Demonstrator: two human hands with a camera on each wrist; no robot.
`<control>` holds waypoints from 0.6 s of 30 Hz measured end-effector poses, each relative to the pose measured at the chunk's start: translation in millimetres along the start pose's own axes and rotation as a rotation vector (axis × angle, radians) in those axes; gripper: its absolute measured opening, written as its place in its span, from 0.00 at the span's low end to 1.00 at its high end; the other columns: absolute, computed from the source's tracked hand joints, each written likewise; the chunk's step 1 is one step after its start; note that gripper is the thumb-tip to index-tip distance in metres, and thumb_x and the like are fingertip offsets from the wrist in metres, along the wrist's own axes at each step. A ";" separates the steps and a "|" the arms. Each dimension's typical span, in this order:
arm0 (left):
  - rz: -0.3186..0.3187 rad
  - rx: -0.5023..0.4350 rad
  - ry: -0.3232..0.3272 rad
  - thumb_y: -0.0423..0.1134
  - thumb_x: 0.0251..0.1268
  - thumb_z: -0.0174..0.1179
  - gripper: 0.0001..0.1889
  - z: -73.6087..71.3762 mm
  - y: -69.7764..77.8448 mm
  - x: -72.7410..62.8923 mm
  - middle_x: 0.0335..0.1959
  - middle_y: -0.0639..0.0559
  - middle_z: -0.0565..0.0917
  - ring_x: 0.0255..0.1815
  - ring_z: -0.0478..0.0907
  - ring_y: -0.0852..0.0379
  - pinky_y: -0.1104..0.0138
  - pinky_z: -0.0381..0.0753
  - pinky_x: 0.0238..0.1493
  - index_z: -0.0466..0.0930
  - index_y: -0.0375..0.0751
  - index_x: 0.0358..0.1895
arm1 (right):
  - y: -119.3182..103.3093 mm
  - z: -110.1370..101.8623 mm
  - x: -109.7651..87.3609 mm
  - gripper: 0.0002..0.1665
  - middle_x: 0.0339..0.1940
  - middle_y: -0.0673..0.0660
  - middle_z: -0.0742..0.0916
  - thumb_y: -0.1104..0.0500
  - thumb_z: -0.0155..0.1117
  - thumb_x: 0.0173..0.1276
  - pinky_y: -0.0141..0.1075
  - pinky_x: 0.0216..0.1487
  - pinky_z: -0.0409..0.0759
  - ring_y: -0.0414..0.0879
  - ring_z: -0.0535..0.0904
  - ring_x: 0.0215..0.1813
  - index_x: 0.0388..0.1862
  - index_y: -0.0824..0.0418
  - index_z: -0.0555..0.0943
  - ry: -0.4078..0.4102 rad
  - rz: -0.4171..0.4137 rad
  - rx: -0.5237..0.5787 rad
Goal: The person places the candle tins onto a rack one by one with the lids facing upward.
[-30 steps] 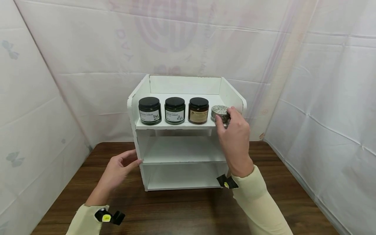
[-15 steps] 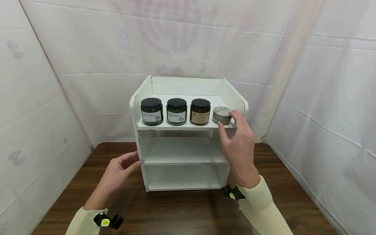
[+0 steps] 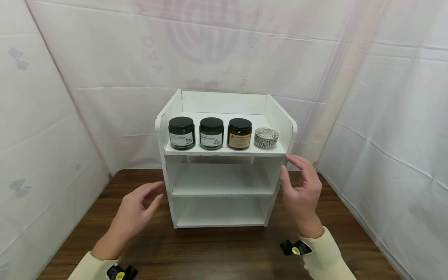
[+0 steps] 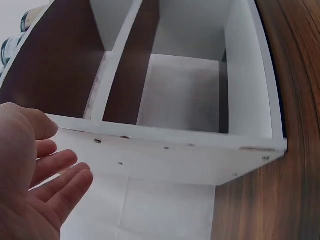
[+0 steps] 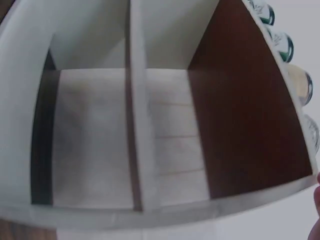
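A white three-tier shelf (image 3: pixel 224 194) stands upright on the table. Along the front of its top board sit two dark green candle jars, a left one (image 3: pixel 181 134) and a right one (image 3: pixel 211 134). Beside them come an amber jar (image 3: pixel 239 134) with a tan label and a low round tin (image 3: pixel 266 138) in a black-and-white pattern. My left hand (image 3: pixel 134 210) is by the shelf's left side, fingers loosely bent and holding nothing. Near the right side, below the tin, my right hand (image 3: pixel 302 192) hangs with thumb and fingers apart. Only its fingertips show in the right wrist view.
The dark wooden table (image 3: pixel 217 252) extends around the shelf. White sheeting (image 3: pixel 122 58) hangs behind and on both sides. In the left wrist view the shelf's side panel (image 4: pixel 175 155) shows small screw holes.
My right hand has let go of the tin and moved down and right, off the top board. My left hand has drawn slightly left from the shelf's side. The tin stays in place.
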State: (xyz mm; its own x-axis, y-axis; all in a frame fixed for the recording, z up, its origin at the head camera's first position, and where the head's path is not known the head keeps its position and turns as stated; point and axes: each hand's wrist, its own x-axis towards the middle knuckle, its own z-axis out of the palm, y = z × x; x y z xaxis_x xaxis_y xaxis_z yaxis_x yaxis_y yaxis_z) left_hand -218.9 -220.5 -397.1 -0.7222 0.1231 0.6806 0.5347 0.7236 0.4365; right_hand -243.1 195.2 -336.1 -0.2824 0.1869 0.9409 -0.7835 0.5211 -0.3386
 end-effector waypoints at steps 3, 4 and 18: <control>0.089 0.089 0.040 0.27 0.60 0.71 0.22 -4.1 -0.6 1.8 0.50 0.47 0.88 0.45 0.86 0.50 0.81 0.76 0.37 0.83 0.39 0.58 | 8.9 -9.0 -4.1 0.17 0.48 0.68 0.88 0.73 0.69 0.60 0.30 0.63 0.75 0.46 0.83 0.56 0.50 0.72 0.85 -0.005 0.003 -0.006; 0.113 0.115 0.047 0.27 0.58 0.71 0.23 -5.9 -0.9 2.3 0.51 0.47 0.88 0.46 0.86 0.49 0.79 0.77 0.38 0.83 0.38 0.59 | 7.1 -11.7 -3.7 0.16 0.47 0.69 0.87 0.74 0.68 0.60 0.29 0.63 0.75 0.46 0.82 0.55 0.48 0.74 0.85 -0.010 0.005 -0.007; 0.237 0.333 0.101 0.67 0.77 0.40 0.37 -36.6 -0.3 -14.6 0.56 0.41 0.85 0.57 0.81 0.39 0.76 0.66 0.71 0.81 0.37 0.62 | 44.7 -56.8 -26.9 0.17 0.50 0.64 0.88 0.70 0.71 0.58 0.23 0.66 0.69 0.47 0.82 0.57 0.48 0.68 0.86 -0.186 -0.011 -0.170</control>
